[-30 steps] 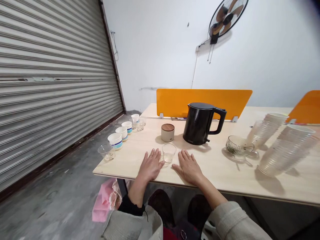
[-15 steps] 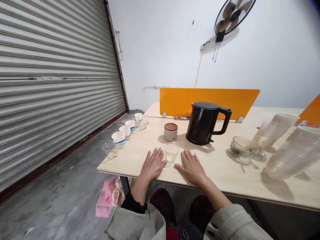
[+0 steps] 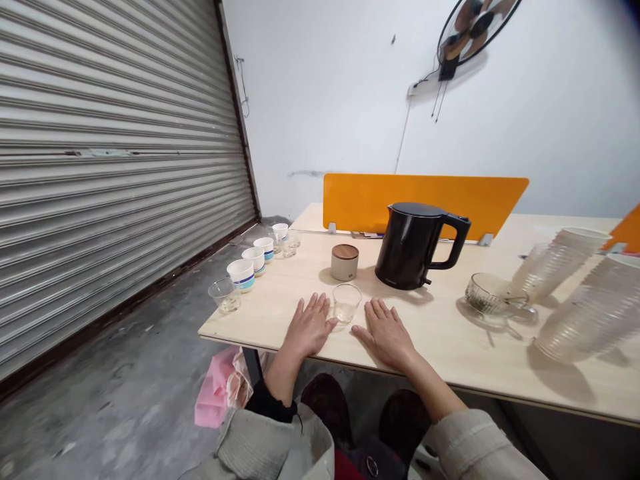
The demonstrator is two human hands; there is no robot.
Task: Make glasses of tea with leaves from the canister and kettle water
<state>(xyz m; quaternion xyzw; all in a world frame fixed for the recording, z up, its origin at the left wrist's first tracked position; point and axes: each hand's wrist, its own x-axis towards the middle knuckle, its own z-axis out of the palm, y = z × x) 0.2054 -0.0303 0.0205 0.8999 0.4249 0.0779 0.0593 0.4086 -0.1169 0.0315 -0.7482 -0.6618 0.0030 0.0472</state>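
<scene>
Grip of both bare hands is open, with nothing clamped: the left hand [image 3: 310, 327] and right hand [image 3: 385, 333] are laid palms down, fingers spread, close to the near edge of the tabletop [image 3: 270, 308]. Between them a small clear glass [image 3: 347, 303] is set, just beside the left hand and slightly apart from the right, with a little pale liquid held in it. Open tabletop is left on either side of the hands. Behind the glass are placed a wooden-lidded canister [image 3: 345, 262] and a black kettle [image 3: 407, 247]. Along the left edge, paper cups [image 3: 241, 275] with blue bands are lined up among clear glasses. To the right, a glass mug [image 3: 484, 295] holding dark leaves and stacks of ribbed plastic cups [image 3: 590, 313] are placed. Compared with the earlier view, the scene is shifted slightly rightward in frame, while the hands are unchanged.
</scene>
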